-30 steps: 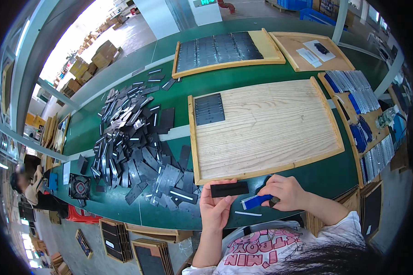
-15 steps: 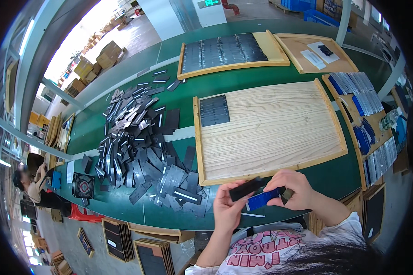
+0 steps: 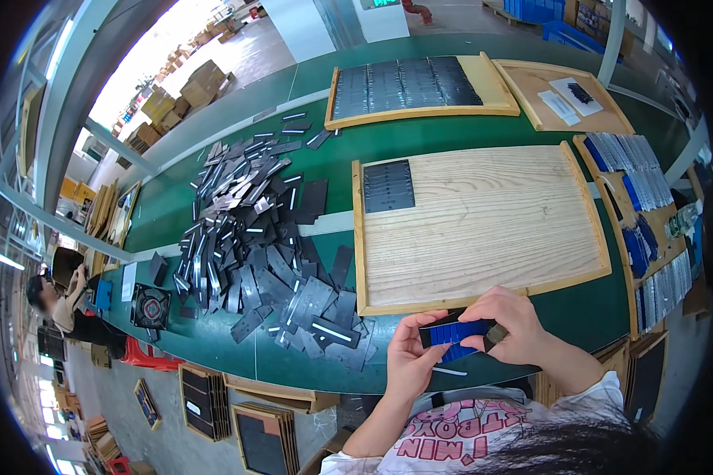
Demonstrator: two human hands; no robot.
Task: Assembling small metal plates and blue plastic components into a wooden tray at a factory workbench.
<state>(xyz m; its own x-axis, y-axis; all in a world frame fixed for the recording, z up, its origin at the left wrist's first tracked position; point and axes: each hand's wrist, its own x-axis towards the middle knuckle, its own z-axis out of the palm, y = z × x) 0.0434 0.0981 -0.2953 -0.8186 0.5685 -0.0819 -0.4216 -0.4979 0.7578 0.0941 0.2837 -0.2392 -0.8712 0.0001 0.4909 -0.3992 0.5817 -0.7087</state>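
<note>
Far left, beyond the green table, I see brown cardboard boxes (image 3: 188, 85) stacked on the bright floor, with more of them further back near the top edge. At the far top, just right of centre, a small green-lit display (image 3: 385, 3) sits on a white cabinet, cut off by the frame. On the far right wooden tray I make out flat white paper sheets (image 3: 562, 101), rectangular, one carrying a small dark piece. Any print is too small to tell.

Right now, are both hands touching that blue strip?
Touching. The head view shows the left hand gripping one end of the blue strip and the right hand pinching the other, fingers overlapping it.
</note>
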